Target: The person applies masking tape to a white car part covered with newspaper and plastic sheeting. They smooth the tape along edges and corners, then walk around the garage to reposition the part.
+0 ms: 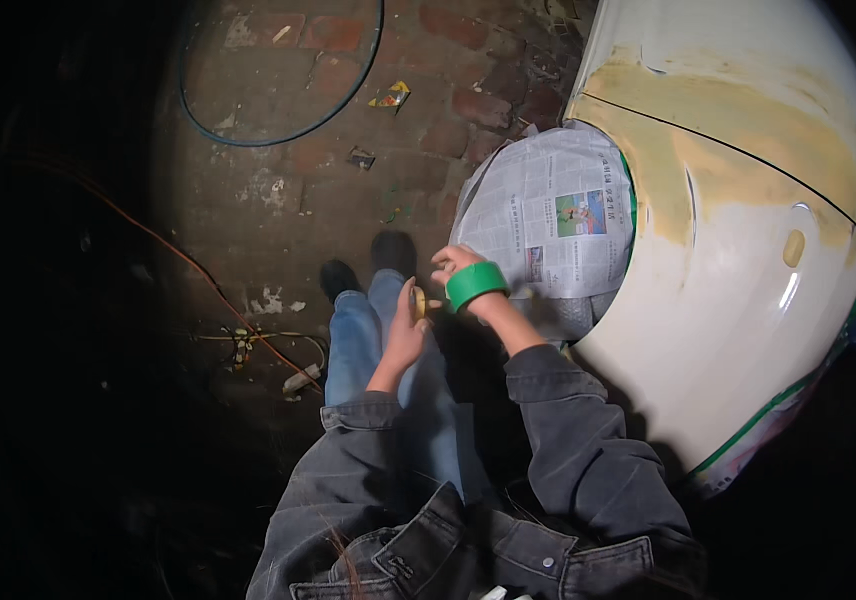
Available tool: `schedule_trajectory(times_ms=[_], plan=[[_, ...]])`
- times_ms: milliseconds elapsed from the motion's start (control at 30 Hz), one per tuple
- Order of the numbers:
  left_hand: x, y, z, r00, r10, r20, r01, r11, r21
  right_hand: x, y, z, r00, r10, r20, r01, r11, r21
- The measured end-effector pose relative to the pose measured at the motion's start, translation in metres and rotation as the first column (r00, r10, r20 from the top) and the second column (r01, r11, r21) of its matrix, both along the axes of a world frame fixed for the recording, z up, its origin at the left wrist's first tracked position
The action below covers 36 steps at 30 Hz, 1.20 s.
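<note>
My left hand (407, 325) is closed on a small yellowish tape roll (421, 301), held upright in front of my legs. Just to the right, my right hand (459, 262) has its fingers loosely bent and apart, and I see nothing in them. A wide green tape roll (476, 286) sits around my right wrist like a bracelet. Beside that hand, printed newspaper (548, 200) covers the wheel opening of a white car body panel (728, 300). Green masking tape (632, 190) runs along the arch edge. The wheel behind the paper is mostly hidden.
Yellowish filler patches (728, 110) mark the car panel, which takes up the right side. A blue hose (248, 142) curves over the brick floor (338, 190). An orange cable (183, 257) and a whitish plug (302, 378) lie left of my legs. Darkness hides the far left.
</note>
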State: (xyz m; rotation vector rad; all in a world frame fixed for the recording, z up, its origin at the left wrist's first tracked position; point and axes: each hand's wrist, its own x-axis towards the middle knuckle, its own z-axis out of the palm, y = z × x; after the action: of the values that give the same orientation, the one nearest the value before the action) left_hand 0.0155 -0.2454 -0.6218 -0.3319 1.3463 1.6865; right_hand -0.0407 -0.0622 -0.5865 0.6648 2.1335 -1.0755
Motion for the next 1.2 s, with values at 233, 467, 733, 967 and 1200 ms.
schedule_trajectory(times_ms=[233, 467, 733, 967, 1200], plan=[[-0.021, 0.002, -0.018, 0.99, -0.142, 0.014, 0.142, 0.977, -0.159, -0.082, 0.168, -0.08, 0.865, 0.451, 0.22, -0.488, 0.654, 0.578], [-0.106, 0.012, -0.026, 0.977, 0.018, 0.212, 0.022, 0.983, -0.184, -0.148, 0.279, -0.152, 0.454, 0.348, 0.82, -0.87, 0.372, 0.324], [-0.158, 0.058, -0.023, 0.984, 0.037, 0.174, 0.004, 0.973, -0.23, -0.144, 0.329, -0.194, 0.476, 0.118, 0.872, -0.802, 0.465, 0.375], [-0.151, 0.06, -0.038, 0.968, 0.024, 0.25, 0.046, 0.962, -0.27, -0.13, 0.326, -0.204, 0.418, 0.144, 0.897, -0.845, 0.424, 0.325], [-0.142, 0.048, -0.048, 0.945, 0.03, 0.325, 0.065, 0.959, -0.277, -0.115, 0.329, -0.197, 0.395, 0.225, 0.891, -0.895, 0.314, 0.317]])
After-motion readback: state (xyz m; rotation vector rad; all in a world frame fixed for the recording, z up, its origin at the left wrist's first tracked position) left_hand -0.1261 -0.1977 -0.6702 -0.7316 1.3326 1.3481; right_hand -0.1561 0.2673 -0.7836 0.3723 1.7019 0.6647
